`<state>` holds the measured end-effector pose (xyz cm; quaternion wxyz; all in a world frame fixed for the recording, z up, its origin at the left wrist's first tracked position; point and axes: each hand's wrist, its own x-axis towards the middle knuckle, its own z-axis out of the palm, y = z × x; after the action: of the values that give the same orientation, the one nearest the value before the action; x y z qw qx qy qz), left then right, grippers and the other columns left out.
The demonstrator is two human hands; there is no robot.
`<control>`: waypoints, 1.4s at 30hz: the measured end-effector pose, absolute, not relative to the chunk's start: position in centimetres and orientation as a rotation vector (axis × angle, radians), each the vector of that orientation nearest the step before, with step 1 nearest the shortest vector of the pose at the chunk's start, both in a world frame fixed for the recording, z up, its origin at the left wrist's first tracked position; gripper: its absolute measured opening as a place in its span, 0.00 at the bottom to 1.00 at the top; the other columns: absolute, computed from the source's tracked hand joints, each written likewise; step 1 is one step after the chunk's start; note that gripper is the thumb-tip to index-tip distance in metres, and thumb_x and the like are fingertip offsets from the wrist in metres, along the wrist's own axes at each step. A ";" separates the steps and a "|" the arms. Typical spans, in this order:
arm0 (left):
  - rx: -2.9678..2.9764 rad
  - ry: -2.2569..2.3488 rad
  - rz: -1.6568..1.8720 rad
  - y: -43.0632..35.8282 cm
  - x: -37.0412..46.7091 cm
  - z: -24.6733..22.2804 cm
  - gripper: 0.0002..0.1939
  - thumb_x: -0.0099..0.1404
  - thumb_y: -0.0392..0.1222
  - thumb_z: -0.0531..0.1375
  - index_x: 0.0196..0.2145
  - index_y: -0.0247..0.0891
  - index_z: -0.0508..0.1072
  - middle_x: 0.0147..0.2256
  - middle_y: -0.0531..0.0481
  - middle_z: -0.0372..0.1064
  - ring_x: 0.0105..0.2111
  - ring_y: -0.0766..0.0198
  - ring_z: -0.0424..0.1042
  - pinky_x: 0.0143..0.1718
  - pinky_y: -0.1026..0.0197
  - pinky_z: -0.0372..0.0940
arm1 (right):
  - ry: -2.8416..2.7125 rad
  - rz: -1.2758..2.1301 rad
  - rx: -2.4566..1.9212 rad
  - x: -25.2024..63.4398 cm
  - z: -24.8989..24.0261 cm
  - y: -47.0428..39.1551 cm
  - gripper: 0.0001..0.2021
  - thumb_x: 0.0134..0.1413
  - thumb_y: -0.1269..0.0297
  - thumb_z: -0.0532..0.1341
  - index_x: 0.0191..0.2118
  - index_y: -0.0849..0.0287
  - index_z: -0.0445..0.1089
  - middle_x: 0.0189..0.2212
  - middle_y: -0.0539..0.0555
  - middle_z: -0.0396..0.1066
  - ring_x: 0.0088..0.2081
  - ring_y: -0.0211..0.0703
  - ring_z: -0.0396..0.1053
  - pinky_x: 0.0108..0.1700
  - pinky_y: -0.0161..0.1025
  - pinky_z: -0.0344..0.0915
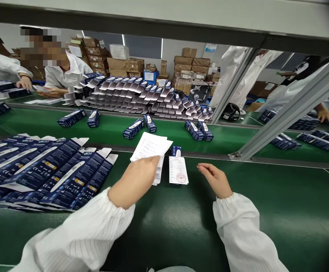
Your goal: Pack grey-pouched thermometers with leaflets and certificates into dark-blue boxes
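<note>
My left hand (137,179) is closed on a sheaf of white printed leaflets (150,145), which fan out above and beside its fingers. Just right of them, a small stack of white cards (178,170) with a red round stamp lies on the green surface. Behind the cards, the end of a blue-and-white box (177,151) shows; the rest of it is covered. To the right of the cards my right hand (217,179) hovers apart from them, its fingers loosely stretched and nothing visible between them. Flat-lying blue cartons (59,170) with open flaps are piled left of my left hand.
A green conveyor belt (107,132) crosses ahead, carrying several closed boxes (133,128). Beyond it stands a big stack of open-ended cartons (141,94). A metal post (289,102) slants up on the right. Co-workers in white sleeves work across the belt.
</note>
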<state>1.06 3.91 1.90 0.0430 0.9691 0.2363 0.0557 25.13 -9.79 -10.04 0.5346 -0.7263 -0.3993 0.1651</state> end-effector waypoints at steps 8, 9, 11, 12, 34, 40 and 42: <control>2.784 0.873 0.087 10.5 6.5 2.2 0.21 0.64 0.48 0.47 0.46 0.33 0.67 0.39 0.40 0.70 0.37 0.53 0.70 0.35 0.57 0.63 | -1.930 0.144 -1.777 20.4 -5.8 -8.0 0.17 0.48 0.63 0.63 0.46 0.60 0.68 0.50 0.57 0.65 0.53 0.49 0.60 0.55 0.47 0.59; 2.767 0.859 0.114 10.5 6.4 2.1 0.20 0.64 0.48 0.46 0.44 0.33 0.68 0.38 0.41 0.70 0.36 0.54 0.70 0.35 0.58 0.63 | -1.954 0.141 -1.786 20.3 -6.0 -7.7 0.15 0.47 0.65 0.64 0.43 0.60 0.69 0.49 0.57 0.66 0.52 0.48 0.60 0.54 0.46 0.60; 2.752 0.836 0.215 9.6 5.6 2.5 0.20 0.65 0.47 0.44 0.41 0.35 0.69 0.38 0.43 0.69 0.37 0.56 0.69 0.38 0.58 0.62 | -1.969 0.146 -1.798 20.4 -6.2 -7.3 0.10 0.46 0.67 0.64 0.38 0.60 0.69 0.46 0.56 0.67 0.50 0.47 0.62 0.51 0.44 0.61; 2.739 0.834 0.313 8.8 4.8 2.9 0.20 0.66 0.47 0.42 0.39 0.35 0.69 0.38 0.44 0.68 0.38 0.58 0.68 0.40 0.58 0.61 | -1.968 0.157 -1.801 20.5 -6.3 -7.1 0.08 0.47 0.67 0.64 0.36 0.59 0.69 0.45 0.56 0.68 0.49 0.47 0.62 0.50 0.44 0.62; 0.580 0.714 0.373 -3.8 0.3 -4.9 0.19 0.63 0.45 0.55 0.49 0.35 0.66 0.41 0.42 0.71 0.39 0.57 0.71 0.40 0.58 0.65 | -1.785 0.181 -1.593 16.0 -3.4 -10.6 0.07 0.60 0.67 0.51 0.31 0.58 0.64 0.30 0.52 0.69 0.34 0.39 0.67 0.37 0.37 0.64; 0.509 0.551 0.366 -3.2 0.7 -5.9 0.20 0.63 0.48 0.54 0.49 0.35 0.66 0.41 0.43 0.71 0.40 0.58 0.71 0.42 0.59 0.64 | -1.870 0.193 -1.579 13.6 -4.3 -11.9 0.09 0.60 0.69 0.50 0.31 0.58 0.63 0.27 0.52 0.68 0.33 0.40 0.67 0.35 0.38 0.67; 0.515 0.560 0.356 -3.2 0.8 -6.2 0.20 0.62 0.48 0.55 0.48 0.33 0.67 0.40 0.42 0.71 0.39 0.58 0.71 0.42 0.59 0.64 | -1.878 0.180 -1.584 13.5 -4.6 -12.0 0.09 0.61 0.68 0.49 0.31 0.57 0.63 0.28 0.52 0.68 0.34 0.40 0.67 0.35 0.39 0.67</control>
<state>0.85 -3.18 -6.23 0.9132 0.2500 0.2717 0.1726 13.50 -11.96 -4.59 0.3326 -0.6065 -0.7188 0.0691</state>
